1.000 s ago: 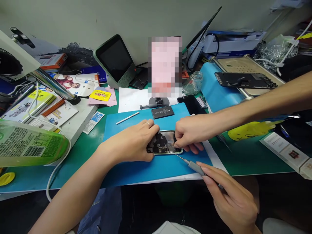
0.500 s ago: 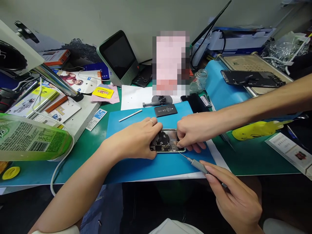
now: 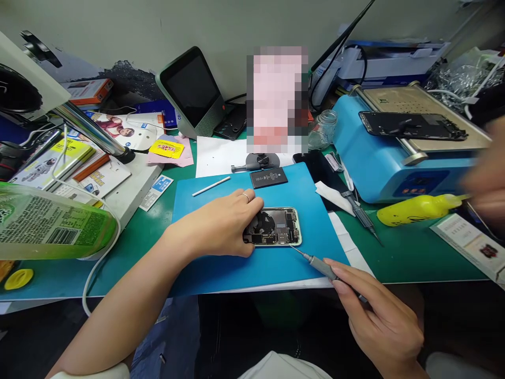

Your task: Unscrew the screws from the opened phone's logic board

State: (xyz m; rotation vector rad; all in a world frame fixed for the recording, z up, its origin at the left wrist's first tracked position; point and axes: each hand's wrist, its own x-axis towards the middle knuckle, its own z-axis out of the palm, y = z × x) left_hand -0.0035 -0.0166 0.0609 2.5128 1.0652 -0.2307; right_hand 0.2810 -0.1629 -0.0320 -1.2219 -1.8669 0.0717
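An opened phone [image 3: 281, 223] with its circuit boards bare lies on the blue mat [image 3: 236, 273]. My left hand [image 3: 232, 223] grips its left end, thumb on the near edge and fingers over the far edge. Between the thumb and fingers of my right hand [image 3: 379, 310] is a grey screwdriver [image 3: 321, 267]; its thin tip points at the phone's near edge, and whether it touches cannot be made out. Beyond the phone, a black battery [image 3: 269, 178] and a white stick [image 3: 211, 187] rest on the mat.
Another person's blurred hand [image 3: 487, 179] is at the right edge. A second screwdriver [image 3: 363, 216], a yellow bottle [image 3: 418, 210] and a blue heating plate machine [image 3: 374, 173] bearing a phone screen [image 3: 410, 126] stand right. A green bottle [image 3: 55, 226] is at left.
The other person's hand has left the phone and swung away to the right edge, uncovering the phone's right end. My own hands have stayed in place.
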